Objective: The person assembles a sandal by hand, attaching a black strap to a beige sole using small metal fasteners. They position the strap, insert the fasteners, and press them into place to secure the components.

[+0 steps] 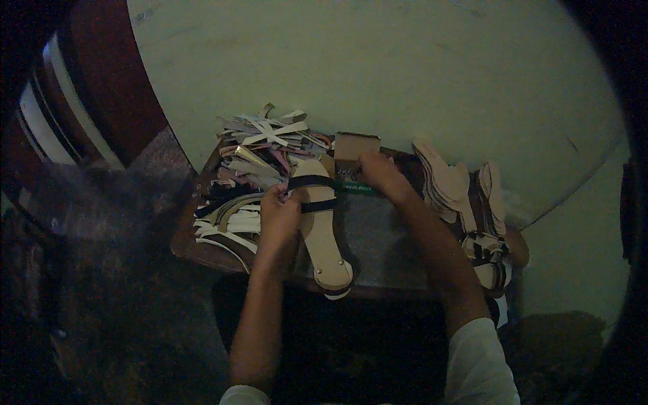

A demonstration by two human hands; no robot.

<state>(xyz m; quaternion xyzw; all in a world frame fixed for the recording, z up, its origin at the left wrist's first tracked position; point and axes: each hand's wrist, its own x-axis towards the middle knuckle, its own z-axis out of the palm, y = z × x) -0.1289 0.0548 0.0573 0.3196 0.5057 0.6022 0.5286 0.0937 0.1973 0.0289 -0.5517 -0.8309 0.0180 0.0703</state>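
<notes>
A tan sandal sole (pixel 322 236) with two black straps across it lies lengthwise on a small wooden worktable (pixel 378 233). My left hand (pixel 280 212) pinches the end of a black strap (pixel 309 183) at the sole's left edge. My right hand (pixel 379 173) rests further back, its fingers down in a small open cardboard box (pixel 354 145) beside a green packet (pixel 358 188); what the fingers hold is hidden.
A heap of cut straps and strips (pixel 260 152) in white, tan, black and gold covers the table's left part. Stacked tan insoles (pixel 449 179) and finished strapped sandals (pixel 489 256) lie at the right. A pale green wall (pixel 405 67) rises behind.
</notes>
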